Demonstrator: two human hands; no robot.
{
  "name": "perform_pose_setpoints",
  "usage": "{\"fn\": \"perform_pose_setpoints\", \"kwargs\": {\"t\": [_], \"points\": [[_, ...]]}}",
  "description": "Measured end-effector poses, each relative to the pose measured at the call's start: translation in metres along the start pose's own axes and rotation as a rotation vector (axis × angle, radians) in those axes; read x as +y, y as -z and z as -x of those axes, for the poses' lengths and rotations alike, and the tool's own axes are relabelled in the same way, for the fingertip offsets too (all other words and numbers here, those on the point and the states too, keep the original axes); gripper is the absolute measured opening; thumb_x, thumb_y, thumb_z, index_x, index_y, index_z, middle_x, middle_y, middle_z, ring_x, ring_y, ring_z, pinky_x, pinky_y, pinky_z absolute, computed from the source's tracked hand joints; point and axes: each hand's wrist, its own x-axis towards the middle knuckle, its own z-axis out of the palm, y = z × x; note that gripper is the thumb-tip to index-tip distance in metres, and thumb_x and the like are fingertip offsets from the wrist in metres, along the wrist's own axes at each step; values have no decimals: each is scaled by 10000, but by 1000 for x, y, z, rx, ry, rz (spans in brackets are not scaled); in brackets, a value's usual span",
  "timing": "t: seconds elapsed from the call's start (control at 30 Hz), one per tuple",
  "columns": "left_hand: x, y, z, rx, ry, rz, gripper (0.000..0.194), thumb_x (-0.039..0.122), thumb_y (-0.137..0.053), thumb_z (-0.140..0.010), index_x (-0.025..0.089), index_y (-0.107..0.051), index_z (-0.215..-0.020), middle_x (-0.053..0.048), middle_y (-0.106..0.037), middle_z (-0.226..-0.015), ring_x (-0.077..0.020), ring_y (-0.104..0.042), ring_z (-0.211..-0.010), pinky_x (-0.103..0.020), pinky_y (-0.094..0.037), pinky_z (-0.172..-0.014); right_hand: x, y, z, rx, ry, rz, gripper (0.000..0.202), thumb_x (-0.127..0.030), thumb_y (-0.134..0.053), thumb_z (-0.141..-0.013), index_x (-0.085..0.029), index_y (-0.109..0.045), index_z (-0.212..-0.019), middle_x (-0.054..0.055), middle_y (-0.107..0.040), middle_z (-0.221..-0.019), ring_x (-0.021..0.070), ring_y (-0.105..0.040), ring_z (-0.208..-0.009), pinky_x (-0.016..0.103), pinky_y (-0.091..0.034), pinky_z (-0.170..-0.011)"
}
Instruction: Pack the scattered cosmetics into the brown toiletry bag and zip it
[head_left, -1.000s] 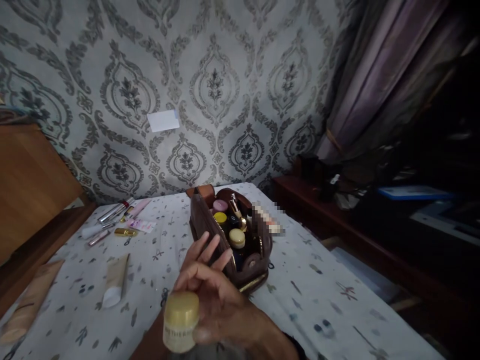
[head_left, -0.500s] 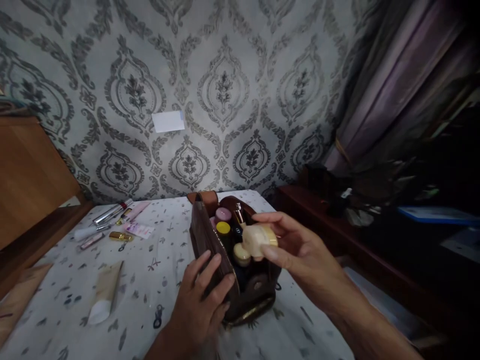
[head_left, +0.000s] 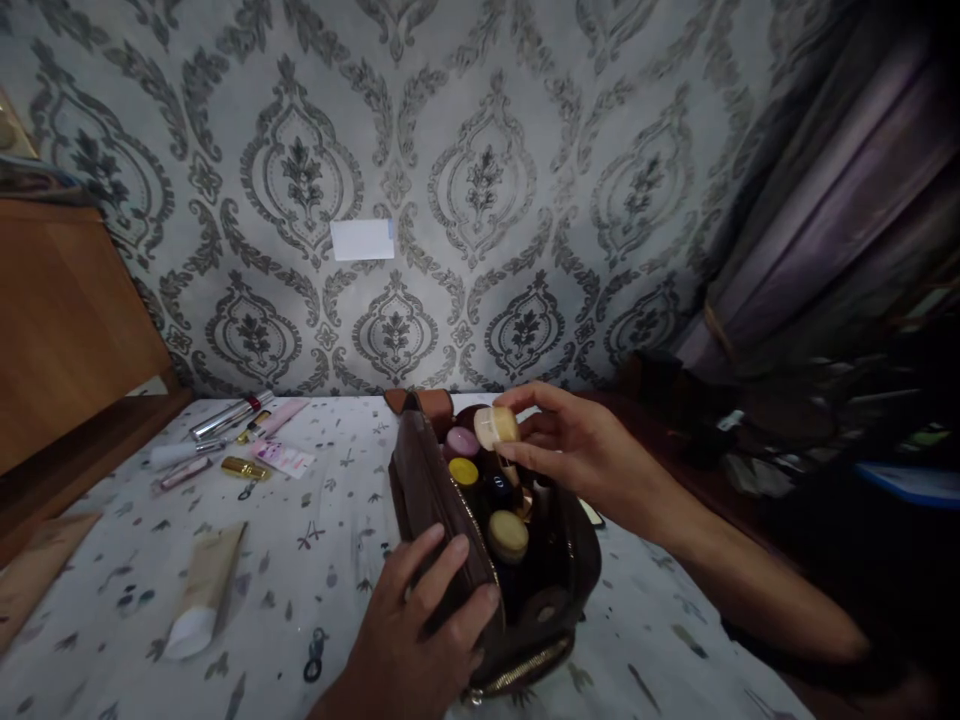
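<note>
Query: Which faults are judged possible, taken from left to right?

Reply: At the left wall of the brown bag (head_left: 418, 490), displacement is considered possible. If excess pressure were applied there by the left hand (head_left: 420, 620), the opening could be narrowed, or the bag could be skewed on the patterned cloth (head_left: 277, 540). Over the far part of the bag's opening, the cream jar (head_left: 495, 427) could be dropped, since it is pinched by the fingers at one end and is held tilted. If it were let slip, the pink-lidded jar (head_left: 462, 441) and the yellow-lidded jar (head_left: 463, 471), both seated inside the bag, could be struck.

Query: How is each hand set?

Reply: Left hand: partly opened, with fingers bent and slightly spread, laid against the bag's left wall toward the near end. No loose item is seen in its grasp; the thumb is hidden.

Right hand (head_left: 589, 440): closed as far as the jar's width allows. The cream jar is gripped at its lid end between thumb and fingers, above the bag, with its base turned leftward.

Query: Is the bag's content touched by the held jar?

Reply: This cannot be determined.
</note>
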Motion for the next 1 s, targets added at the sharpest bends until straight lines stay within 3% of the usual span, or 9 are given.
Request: {"fn": "perform_pose_setpoints", "kwargs": {"t": [0.13, 0.3, 0.43, 0.67, 0.87, 1.0], "points": [[-1, -1, 1, -1, -1, 4, 256, 156, -547, -882, 202, -630, -1120, -115, -492, -1428, -284, -409, -1397, -423, -496, -1034, 5, 3, -21, -34, 137, 392, 254, -317, -676, -810, -210, -619, -1033, 41, -662, -965, 177, -648, -794, 293, -532, -699], [-3, 0, 2, -4, -8, 16, 242, 161, -561, -889, 202, -643, -1113, -111, -508, -1420, -283, -408, -1406, -423, -497, -1052, 8, 0, -44, -269, 200, 948, 153, -267, -639, -864, -172, -638, -985, 59, -672, -942, 182, -614, -802, 263, -408, -678], [-3, -3, 4, 7, 5, 17, 230, 168, -582, -890, 215, -653, -1103, -96, -480, -1476, -278, -425, -1403, -424, -504, -1052, 9, -6, -60, -424, 173, 1168, 132, -282, -614, -897, -177, -662, -959, 70, -710, -945, 193, -636, -804, 257, -323, -604], [-4, -2, 6, -5, 2, -10, 276, 198, -662, -836, 233, -646, -1109, -98, -466, -1501, -289, -446, -1393, -424, -521, -1027, 20, -12, -75, -552, 170, 1299, 163, -226, -571, -880, -174, -714, -937, 94, -746, -894, 214, -677, -788, 284, -295, -592], [-3, 0, 2, -18, 10, 9, 245, 157, -581, -883, 228, -644, -1108, -92, -499, -1440, -272, -428, -1391, -405, -508, -1029, 34, -12, -73, -560, 204, 1284, 185, -223, -575, -867, -168, -719, -970, 109, -746, -899, 224, -675, -785, 293, -295, -593], [-1, 0, 2, -24, 41, 55, 234, 140, -550, -910, 211, -641, -1114, -92, -473, -1458, -269, -403, -1407, -404, -470, -1067, 30, -12, -64, -577, 292, 1181, 172, -239, -558, -895, -163, -704, -942, 94, -736, -886, 198, -644, -764, 291, -300, -609]]}}
